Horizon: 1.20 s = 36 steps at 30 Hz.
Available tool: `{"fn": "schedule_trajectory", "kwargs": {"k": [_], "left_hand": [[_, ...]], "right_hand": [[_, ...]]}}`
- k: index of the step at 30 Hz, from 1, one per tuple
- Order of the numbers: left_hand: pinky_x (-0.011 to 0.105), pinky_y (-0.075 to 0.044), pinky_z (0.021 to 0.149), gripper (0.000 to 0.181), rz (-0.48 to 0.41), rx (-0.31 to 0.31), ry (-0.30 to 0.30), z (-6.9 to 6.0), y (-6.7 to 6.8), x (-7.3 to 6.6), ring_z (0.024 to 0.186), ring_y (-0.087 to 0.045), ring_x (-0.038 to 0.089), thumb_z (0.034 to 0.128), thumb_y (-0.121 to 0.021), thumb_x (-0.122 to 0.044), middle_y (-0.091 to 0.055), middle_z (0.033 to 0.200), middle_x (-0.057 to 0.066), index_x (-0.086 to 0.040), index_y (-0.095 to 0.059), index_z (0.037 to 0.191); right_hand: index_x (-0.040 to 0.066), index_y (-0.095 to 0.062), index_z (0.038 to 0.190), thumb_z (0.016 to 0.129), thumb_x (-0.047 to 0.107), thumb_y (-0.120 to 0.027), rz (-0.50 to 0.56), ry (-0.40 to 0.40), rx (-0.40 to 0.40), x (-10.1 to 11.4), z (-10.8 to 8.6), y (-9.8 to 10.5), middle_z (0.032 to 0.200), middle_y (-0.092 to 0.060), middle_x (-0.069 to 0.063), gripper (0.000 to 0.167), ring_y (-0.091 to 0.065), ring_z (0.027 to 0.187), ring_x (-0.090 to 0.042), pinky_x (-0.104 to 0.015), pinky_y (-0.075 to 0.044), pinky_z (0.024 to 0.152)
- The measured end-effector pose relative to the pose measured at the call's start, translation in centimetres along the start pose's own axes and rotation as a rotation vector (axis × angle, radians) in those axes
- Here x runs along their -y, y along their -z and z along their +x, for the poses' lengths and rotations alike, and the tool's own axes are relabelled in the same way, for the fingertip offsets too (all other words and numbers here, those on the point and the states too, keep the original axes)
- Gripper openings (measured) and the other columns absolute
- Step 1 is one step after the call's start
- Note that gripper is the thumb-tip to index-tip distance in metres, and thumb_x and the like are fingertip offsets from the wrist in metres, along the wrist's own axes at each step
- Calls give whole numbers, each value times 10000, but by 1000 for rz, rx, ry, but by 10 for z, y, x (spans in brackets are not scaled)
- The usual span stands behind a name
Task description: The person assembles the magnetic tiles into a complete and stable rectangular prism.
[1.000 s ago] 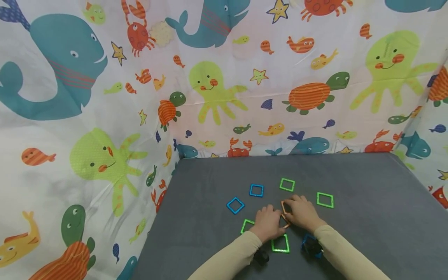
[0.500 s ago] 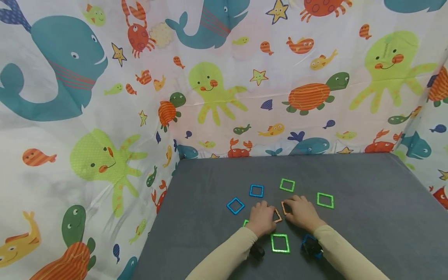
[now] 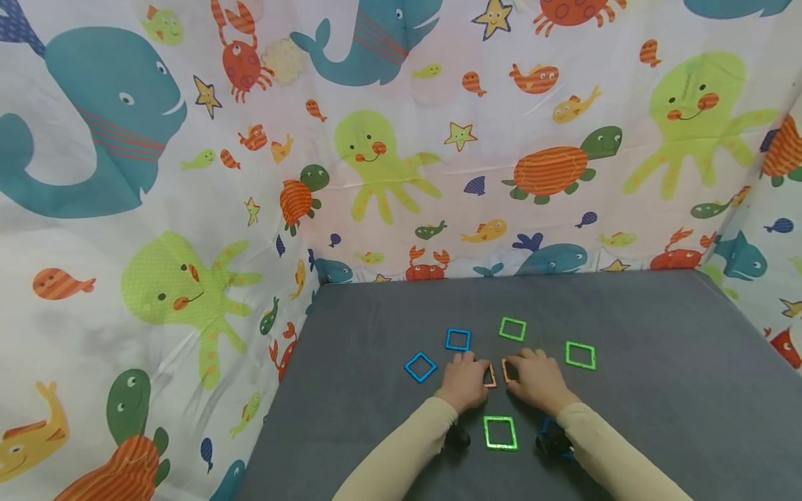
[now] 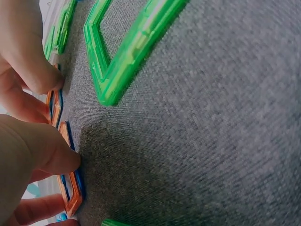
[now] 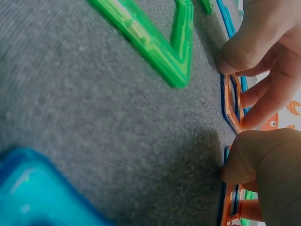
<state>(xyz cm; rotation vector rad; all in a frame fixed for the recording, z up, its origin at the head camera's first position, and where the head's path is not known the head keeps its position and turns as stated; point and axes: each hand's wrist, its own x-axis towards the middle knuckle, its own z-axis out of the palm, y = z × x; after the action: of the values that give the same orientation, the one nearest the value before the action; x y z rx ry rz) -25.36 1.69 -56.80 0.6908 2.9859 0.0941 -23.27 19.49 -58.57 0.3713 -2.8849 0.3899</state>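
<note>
In the head view, my left hand [image 3: 465, 383] pinches an orange square magnetic tile [image 3: 491, 376] by its left side. Close to its right, my right hand [image 3: 539, 381] pinches another orange square magnetic tile [image 3: 505, 371]. A narrow gap separates the two tiles. Both wrist views show thumb and fingers on opposite sides of each open-centred frame, the left hand's tile [image 4: 74, 197] and the right hand's tile [image 5: 227, 207]. Along the underside of each orange frame runs a blue edge. Fingers cover part of both tiles.
On the grey mat [image 3: 658, 417] lie a green square tile [image 3: 500, 433] before the hands, two more green squares [image 3: 513, 329] behind and right, and blue squares [image 3: 420, 367] at left. Another blue tile [image 3: 547, 423] is mostly hidden below my right wrist. Patterned cloth [image 3: 401, 209] surrounds the mat.
My left hand has moved left and slightly away with its orange tile, opening a gap from the other one. It now hides a green tile seen earlier. My right hand stays nearly still.
</note>
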Motion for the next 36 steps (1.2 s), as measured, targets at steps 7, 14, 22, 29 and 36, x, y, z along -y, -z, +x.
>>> {"fn": "schedule_trajectory", "kwargs": {"k": [7, 14, 22, 29, 36], "left_hand": [[304, -512, 769, 467, -34, 24, 1, 2, 0, 2, 952, -530, 157, 877, -766, -280, -618, 1165, 0, -281, -671, 1335], [299, -519, 738, 455, -29, 30, -8, 0, 4, 1, 933, -534, 161, 884, -762, -259, -625, 1145, 11, -262, -675, 1331], [291, -510, 717, 437, -27, 35, -18, 1, 3, 1, 915, -519, 160, 889, -762, -253, -630, 1136, 5, -283, -682, 1318], [293, -511, 724, 443, -13, 41, -12, 3, 1, 2, 938, -519, 159, 891, -751, -249, -632, 1165, -9, -301, -677, 1325], [289, -508, 722, 444, -13, 38, -10, 3, 0, 2, 934, -516, 156, 887, -747, -246, -635, 1162, -17, -306, -680, 1322]], "right_hand": [[64, -749, 1144, 790, 248, -804, -33, -1, -13, 6, -3, 0, 1049, -692, -138, 402, -601, 860, -326, -507, -466, 702], [67, -754, 1096, 741, 218, -803, -32, 15, -25, 16, -5, 3, 1000, -691, -111, 388, -606, 844, -311, -491, -461, 704], [57, -746, 1080, 722, 197, -801, 2, 31, -56, 17, -6, -2, 982, -674, -119, 389, -587, 834, -308, -500, -474, 699], [61, -739, 1152, 741, 228, -786, 6, 16, -29, 17, -3, -5, 1030, -672, -128, 446, -602, 892, -324, -528, -507, 733], [60, -743, 1150, 738, 254, -780, 11, 20, -26, 16, -4, -8, 1015, -663, -126, 457, -583, 865, -315, -519, -490, 702]]}}
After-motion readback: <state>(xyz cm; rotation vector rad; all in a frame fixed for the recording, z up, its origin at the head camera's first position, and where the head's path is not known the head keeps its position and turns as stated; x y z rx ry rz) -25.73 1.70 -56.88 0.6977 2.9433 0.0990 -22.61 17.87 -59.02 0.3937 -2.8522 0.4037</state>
